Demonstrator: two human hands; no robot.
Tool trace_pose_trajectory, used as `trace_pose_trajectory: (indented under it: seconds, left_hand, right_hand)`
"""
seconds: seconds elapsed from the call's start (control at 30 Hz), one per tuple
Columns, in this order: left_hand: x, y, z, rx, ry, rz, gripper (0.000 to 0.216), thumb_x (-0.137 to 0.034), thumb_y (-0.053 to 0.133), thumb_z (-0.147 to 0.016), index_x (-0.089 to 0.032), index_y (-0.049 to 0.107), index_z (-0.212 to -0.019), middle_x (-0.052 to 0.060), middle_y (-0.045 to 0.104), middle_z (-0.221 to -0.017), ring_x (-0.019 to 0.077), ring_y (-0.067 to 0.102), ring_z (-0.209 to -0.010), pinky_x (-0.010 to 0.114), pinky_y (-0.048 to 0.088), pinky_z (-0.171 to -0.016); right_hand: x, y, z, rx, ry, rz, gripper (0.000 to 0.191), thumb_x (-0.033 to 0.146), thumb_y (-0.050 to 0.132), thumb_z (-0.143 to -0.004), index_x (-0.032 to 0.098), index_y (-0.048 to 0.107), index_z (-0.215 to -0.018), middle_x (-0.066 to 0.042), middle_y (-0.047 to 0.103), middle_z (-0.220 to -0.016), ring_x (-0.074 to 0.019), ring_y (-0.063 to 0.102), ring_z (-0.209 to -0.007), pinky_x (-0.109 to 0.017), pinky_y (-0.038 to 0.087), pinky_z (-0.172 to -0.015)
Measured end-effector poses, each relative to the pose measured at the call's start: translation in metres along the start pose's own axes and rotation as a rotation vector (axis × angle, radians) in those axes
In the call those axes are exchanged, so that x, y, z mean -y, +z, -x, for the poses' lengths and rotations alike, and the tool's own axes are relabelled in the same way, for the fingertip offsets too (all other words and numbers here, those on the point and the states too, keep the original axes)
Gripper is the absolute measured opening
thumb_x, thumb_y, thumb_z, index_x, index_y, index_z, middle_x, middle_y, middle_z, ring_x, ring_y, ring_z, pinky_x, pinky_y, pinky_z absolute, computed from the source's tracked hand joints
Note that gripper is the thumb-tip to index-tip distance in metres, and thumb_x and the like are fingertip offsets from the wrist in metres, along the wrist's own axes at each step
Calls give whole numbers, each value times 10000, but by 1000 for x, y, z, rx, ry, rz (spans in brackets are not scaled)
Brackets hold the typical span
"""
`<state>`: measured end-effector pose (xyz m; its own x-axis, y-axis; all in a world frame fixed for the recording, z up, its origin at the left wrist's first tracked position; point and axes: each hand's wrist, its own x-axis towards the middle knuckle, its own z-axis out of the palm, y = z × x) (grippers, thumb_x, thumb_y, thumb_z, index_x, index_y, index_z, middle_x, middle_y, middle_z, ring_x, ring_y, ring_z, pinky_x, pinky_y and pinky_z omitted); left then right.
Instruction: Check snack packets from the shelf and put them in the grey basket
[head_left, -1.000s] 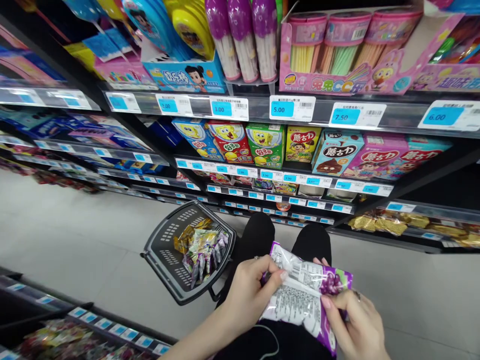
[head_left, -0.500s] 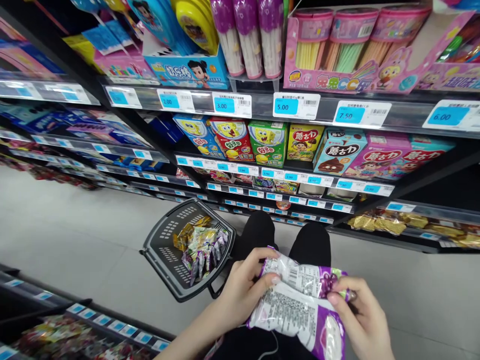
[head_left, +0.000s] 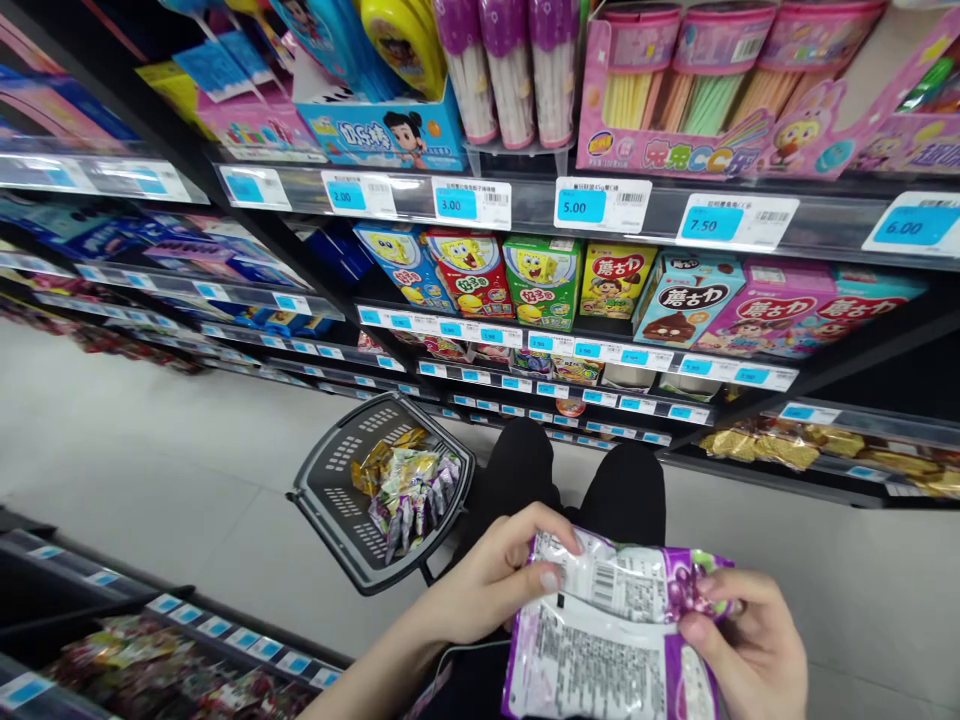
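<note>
A purple and white candy bag (head_left: 600, 640) lies across my lap, printed side up, with grapes and a barcode on it. My left hand (head_left: 517, 570) pinches its upper left edge between thumb and fingers. At the upper right corner, my right hand (head_left: 750, 630) grips the same bag. The bag's lower edge runs out of view. To the left of my knees, a dark grey shopping basket (head_left: 337, 490) stands on the floor with several gold, white and purple snack packets (head_left: 416, 490) inside.
In front rise black shelves with price tags (head_left: 600, 205), boxed snacks (head_left: 540, 280) and a pink display box (head_left: 675, 150). Gold-wrapped packets (head_left: 765, 445) lie low on the right. Behind me at lower left is another shelf with wrapped sweets (head_left: 150, 665). Grey tiled floor (head_left: 202, 450) runs between.
Both hands and the bag have shifted slightly right. The bag is now spread flatter, its creased middle smoothed out. The basket looks the same apart from a small view shift.
</note>
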<state>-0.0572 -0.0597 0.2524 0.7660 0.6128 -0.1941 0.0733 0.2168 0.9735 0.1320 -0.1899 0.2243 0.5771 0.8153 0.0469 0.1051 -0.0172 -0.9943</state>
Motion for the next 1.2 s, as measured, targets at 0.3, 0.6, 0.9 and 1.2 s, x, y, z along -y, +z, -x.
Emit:
trace_pose_trajectory:
  seconds: [0.3,0.6,0.9,1.2]
  left_hand:
    - [26,15,11,-92,204,409,334,-473,570,-747,-258,354,-883,-97,449,-470,10,258,-227,130,255,-279]
    - [8,-9,-6,-254,-66,-166,700,-288,542,-804,-169,165,-1382,-117,315,-452,57,274,-397,168,221,-390]
    - [64,-32,-5,-99,-319,199,300,-365,708,-630,-72,682,-691,50,651,-601,131,563,-533,241,459,-548]
    - [71,-15,15,-188,-252,158,309,-406,701,-632,-97,690,-629,57,680,-625,156,593,-568,245,475,-561]
  right_hand:
    - [15,22,-6,189,283,-225,323,346,569,-802,267,377,-1049,-9,634,-648,-155,580,-438,-243,462,-390]
    - [-24,24,-35,200,507,-271,361,404,681,-684,156,623,-941,-72,689,-717,-229,646,-594,-334,535,-539]
    - [-42,31,-58,462,377,-106,239,383,662,-705,158,629,-780,-6,650,-628,-164,605,-570,-238,464,-505]
    - [-62,43,-83,594,423,-240,243,360,706,-657,153,649,-770,-21,675,-639,-162,609,-547,-257,463,-507]
